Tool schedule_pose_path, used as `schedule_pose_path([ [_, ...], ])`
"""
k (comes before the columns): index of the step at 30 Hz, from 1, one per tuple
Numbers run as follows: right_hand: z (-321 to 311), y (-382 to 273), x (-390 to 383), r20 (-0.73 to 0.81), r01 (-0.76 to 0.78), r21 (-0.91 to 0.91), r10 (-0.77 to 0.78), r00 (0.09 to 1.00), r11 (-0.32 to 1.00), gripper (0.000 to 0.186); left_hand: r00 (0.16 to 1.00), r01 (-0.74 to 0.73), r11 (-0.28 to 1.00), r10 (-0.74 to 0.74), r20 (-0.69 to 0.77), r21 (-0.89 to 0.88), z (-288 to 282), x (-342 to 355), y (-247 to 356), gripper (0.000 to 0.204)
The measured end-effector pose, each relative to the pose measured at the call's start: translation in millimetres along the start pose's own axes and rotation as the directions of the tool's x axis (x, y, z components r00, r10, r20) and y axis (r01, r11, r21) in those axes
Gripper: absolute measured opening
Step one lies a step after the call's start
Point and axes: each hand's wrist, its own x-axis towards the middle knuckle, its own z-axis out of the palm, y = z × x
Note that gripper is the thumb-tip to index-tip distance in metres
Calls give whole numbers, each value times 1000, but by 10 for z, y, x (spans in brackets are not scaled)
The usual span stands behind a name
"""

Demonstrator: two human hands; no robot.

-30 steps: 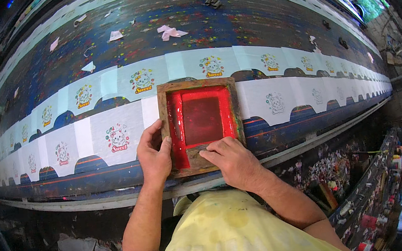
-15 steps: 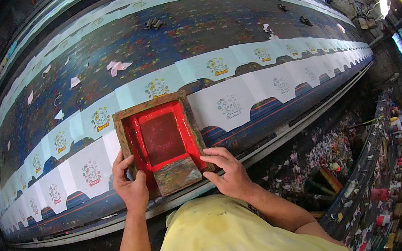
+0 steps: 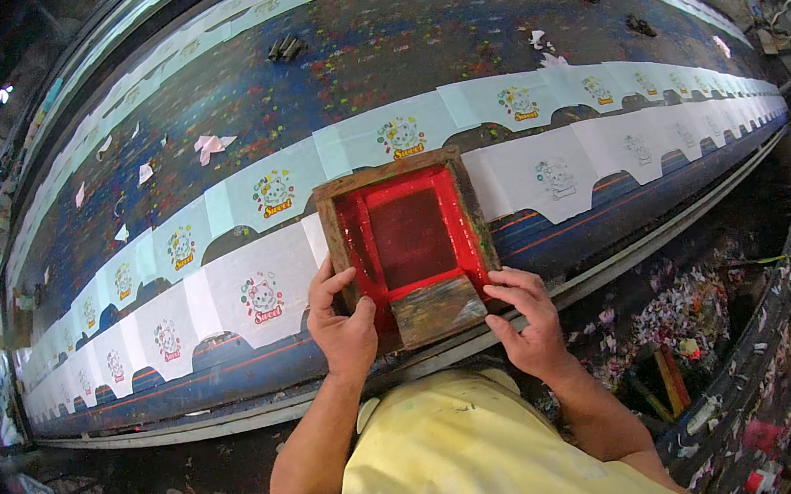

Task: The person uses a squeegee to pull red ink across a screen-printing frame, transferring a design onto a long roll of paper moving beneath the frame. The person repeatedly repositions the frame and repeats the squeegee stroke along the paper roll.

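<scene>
A wooden screen frame (image 3: 474, 206) holds red ink around a dark red mesh square (image 3: 410, 240). A paint-stained board (image 3: 438, 313) lies across its near end. My left hand (image 3: 345, 332) grips the frame's left side, fingers curled over it. My right hand (image 3: 529, 324) holds the lower right corner with bent fingers. The frame sits on a row of white fabric pieces; those on the left (image 3: 262, 303) show a pink-red cat print, those on the right (image 3: 555, 178) a paler outline. The row beyond (image 3: 275, 188) carries multicoloured cat prints.
A long paint-spotted table (image 3: 340, 36) carries pink scraps (image 3: 214, 149) and dark bundles (image 3: 287, 49). A metal rail (image 3: 522, 312) runs along its near edge. At lower right are a heap of scraps (image 3: 677, 326) and a cluttered shelf (image 3: 767, 379) with containers.
My right hand has moved from the board at the frame's near middle to its right corner. The view has swung, and the frame appears further right than half a second ago.
</scene>
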Motion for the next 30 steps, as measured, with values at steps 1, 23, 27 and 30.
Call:
schedule_pose_path([
  [1, -55, 50, 11, 10, -3, -3, 3, 1000, 1000, 45, 1000, 15, 999, -15, -7, 31, 52, -16, 20, 53],
  [23, -28, -376, 523, 353, 400, -252, -301, 886, 881, 41, 997, 73, 996, -73, -13, 49, 151, -16, -4, 38],
  [27, 17, -421, 687, 418, 381, -263, -252, 873, 886, 39, 997, 82, 996, -82, -6, 31, 133, 0, -58, 35],
  [30, 31, -395, 836, 458, 352, -221, -222, 861, 910, 39, 997, 72, 997, -72, -3, 11, 125, -17, -74, 33],
])
